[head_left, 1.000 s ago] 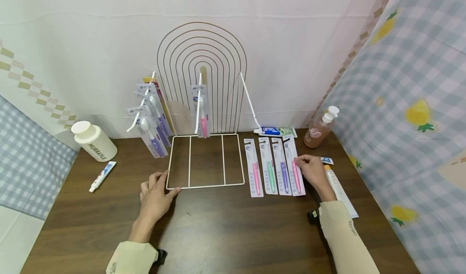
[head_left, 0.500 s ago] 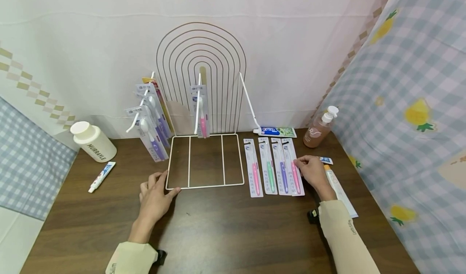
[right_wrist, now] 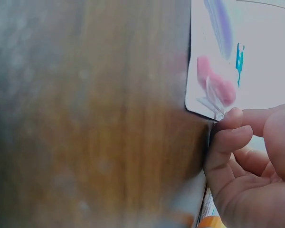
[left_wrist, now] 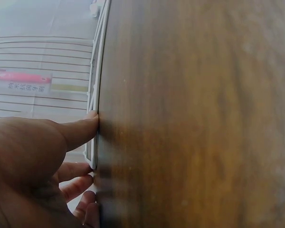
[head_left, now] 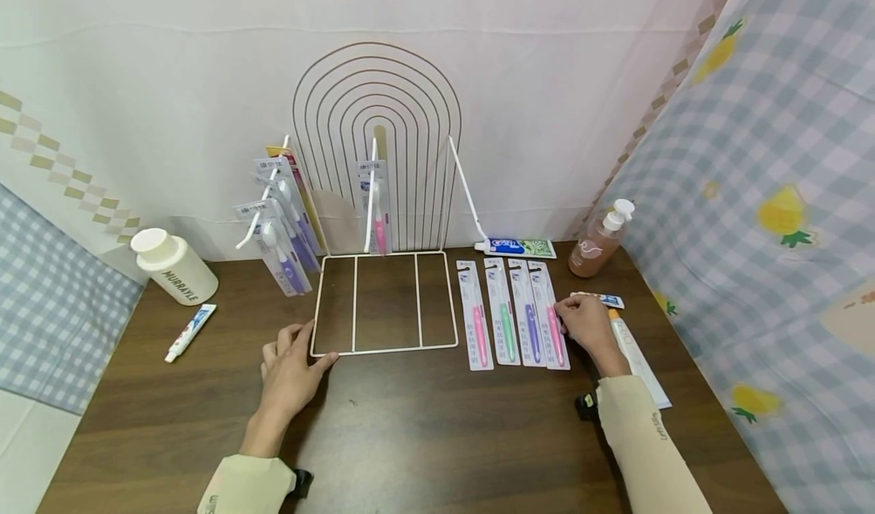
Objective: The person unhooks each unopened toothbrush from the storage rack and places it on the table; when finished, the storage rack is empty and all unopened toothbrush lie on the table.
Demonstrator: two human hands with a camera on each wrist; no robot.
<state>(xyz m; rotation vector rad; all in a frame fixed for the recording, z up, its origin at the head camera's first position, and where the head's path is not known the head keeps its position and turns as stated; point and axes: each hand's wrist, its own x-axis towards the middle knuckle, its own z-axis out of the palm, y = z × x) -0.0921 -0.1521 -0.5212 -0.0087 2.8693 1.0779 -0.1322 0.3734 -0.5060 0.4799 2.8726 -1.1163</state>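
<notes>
My left hand (head_left: 290, 366) rests at the front left corner of a white wire display rack (head_left: 383, 352). Its thumb touches the front wire and the other fingers lie along the left side, seen also in the left wrist view. My right hand (head_left: 589, 323) pinches the right edge of a pink packaged toothbrush (head_left: 552, 324), thumb and index fingertips meeting at the clear plastic. This pack ends a row with a purple toothbrush (head_left: 529, 324), a green toothbrush (head_left: 506, 324) and another pink toothbrush (head_left: 479, 324). Packaged toothbrushes (head_left: 283, 260) hang on the rack's left hook, and a pink one (head_left: 380, 225) on its middle hook.
Behind the row lies a toothpaste tube (head_left: 519, 248). A pump bottle (head_left: 601, 241), a small tube (head_left: 611, 301) and a long white tube (head_left: 639, 358) are around my right hand. At left are a white bottle (head_left: 179, 267) and a small toothpaste tube (head_left: 191, 333).
The rightmost pink toothbrush pack has straightened and shifted slightly down, lining up with the row. My right hand moved a little lower, revealing more of the small tube behind. My left hand stays put.
</notes>
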